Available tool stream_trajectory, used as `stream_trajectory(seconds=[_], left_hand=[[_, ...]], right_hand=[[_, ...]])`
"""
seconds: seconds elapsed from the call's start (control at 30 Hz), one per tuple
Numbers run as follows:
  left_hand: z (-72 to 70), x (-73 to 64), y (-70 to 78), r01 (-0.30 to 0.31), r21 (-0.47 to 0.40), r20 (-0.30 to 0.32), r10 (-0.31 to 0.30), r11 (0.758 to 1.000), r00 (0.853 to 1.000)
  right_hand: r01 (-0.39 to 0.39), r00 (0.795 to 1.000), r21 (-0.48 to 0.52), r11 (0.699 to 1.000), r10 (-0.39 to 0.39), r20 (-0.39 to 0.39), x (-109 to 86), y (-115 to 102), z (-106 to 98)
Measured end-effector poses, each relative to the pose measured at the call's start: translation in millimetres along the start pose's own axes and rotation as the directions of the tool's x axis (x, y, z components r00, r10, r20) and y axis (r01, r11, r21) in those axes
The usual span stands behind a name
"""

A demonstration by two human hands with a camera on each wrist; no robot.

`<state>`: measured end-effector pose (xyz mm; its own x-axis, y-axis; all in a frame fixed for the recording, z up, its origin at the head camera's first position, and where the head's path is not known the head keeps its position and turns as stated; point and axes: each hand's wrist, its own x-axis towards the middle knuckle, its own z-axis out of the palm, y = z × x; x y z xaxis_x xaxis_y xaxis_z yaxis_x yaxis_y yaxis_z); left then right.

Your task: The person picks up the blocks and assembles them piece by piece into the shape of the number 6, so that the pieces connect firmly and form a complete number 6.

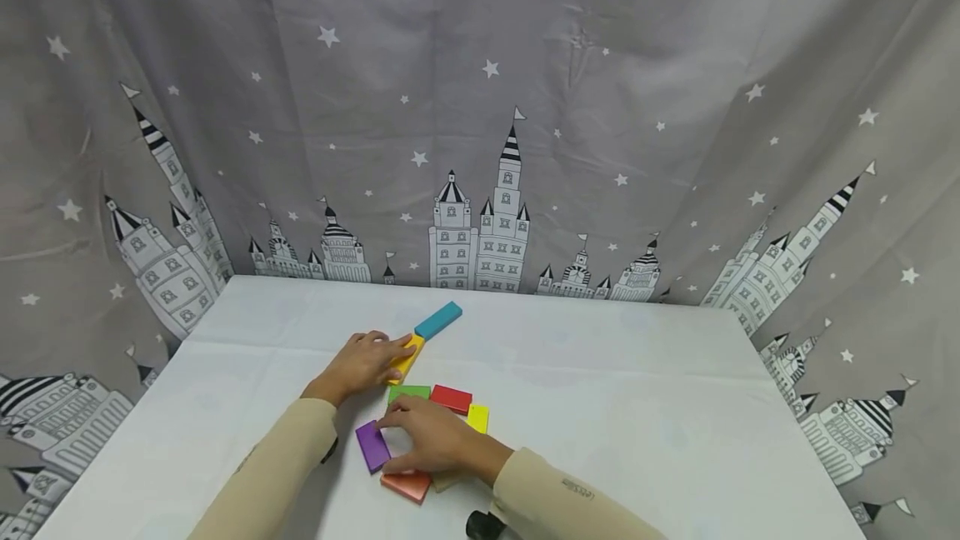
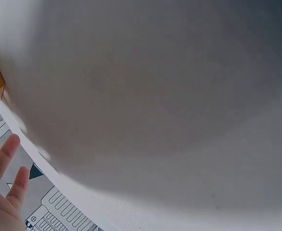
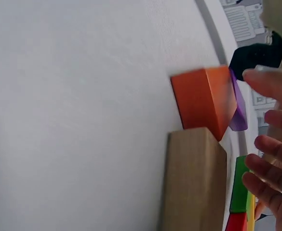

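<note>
My left hand (image 1: 363,363) holds a yellow-orange block (image 1: 407,361), its fingertips and thumb at the block's edges. Beyond this piece, a blue block (image 1: 438,321) lies end to end with it. My right hand (image 1: 431,436) is low over a ring of blocks, fingers spread. Its forefinger and thumb come close to a purple block (image 1: 372,446); whether they touch it I cannot tell. An orange-red block (image 1: 406,487) lies below the thumb. In the right wrist view a plain wood block (image 3: 191,178) adjoins the orange-red one, and the fingers look loosely extended.
Green (image 1: 409,393), red (image 1: 452,399) and bright yellow (image 1: 477,417) blocks form the far side of the ring, partly behind my right hand. All lie on a white-covered table (image 1: 637,407). A grey curtain (image 1: 585,148) printed with castles hangs behind and beside it.
</note>
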<state>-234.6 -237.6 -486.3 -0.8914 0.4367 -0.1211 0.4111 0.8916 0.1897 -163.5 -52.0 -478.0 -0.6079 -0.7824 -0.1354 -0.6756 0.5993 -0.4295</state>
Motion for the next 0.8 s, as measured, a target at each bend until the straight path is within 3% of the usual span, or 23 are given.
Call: stream_trajectory(seconds=[0.2,0.47,0.63,0.8], left_hand=[[-0.5,0.8,3.3,0.039,-0.019,0.012,-0.039,0.999,0.999],[-1.5,-2.0,4.8,0.076,-0.021,0.031,-0.075,0.997,0.997],[-1.0,-1.9,4.5,0.078,-0.032,0.02,-0.078,0.996,0.997],[0.0,-0.7,3.5,0.07,-0.022,0.013,-0.07,0.997,0.997]], right_hand=[[0.066,0.997,-0.044,0.997,-0.068,-0.044,-22.4,0.8,4.0],[0.176,0.971,-0.085,0.981,-0.187,-0.147,-35.2,-4.1,17.4],[0.182,0.954,-0.147,0.972,-0.211,-0.211,-39.4,-7.3,23.7],[0.147,0.965,-0.144,0.979,-0.174,-0.197,-41.4,-9.2,26.6]])
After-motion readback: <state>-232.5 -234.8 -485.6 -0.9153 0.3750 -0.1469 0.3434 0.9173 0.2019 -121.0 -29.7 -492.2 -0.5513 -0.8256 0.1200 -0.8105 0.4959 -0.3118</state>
